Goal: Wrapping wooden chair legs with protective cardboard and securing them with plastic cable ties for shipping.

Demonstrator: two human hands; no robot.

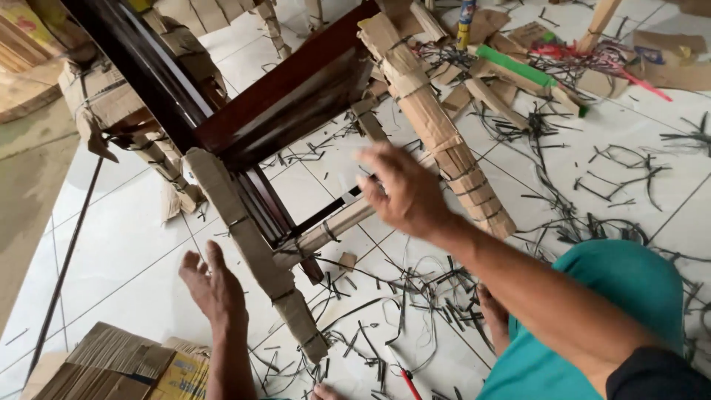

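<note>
- On the white tiled floor (pixel 133 252), a dark wooden chair frame (pixel 244 118) lies tipped over, seemingly so its legs can be reached from above; it fills the upper left and middle of the view.
- Around the chair's legs, cardboard wrapping (pixel 252 244) is bound with thin black straps, apparently as padding; a second wrapped leg (pixel 437 133) slants down to the right.
- Beside the person's teal-clad knee (pixel 592 318), cut black strap offcuts (pixel 385 296) lie scattered over the tiles, thickest between the hands and further right.
- At lower left, flattened cardboard sheets (pixel 111 363) sit stacked, near the left forearm.
- Right hand (pixel 404 192) hovers with fingers spread and loose, grasping nothing; the second wrapped leg lies just beyond its fingertips, the dark rail just to their left.
- Left hand (pixel 215 285) is flat and open, fingers extended, just beside the nearer wrapped leg; whether it touches the cardboard I cannot tell.
- Near the bottom edge, a small red-handled tool (pixel 409 384) lies among the offcuts, apart from both hands.
</note>
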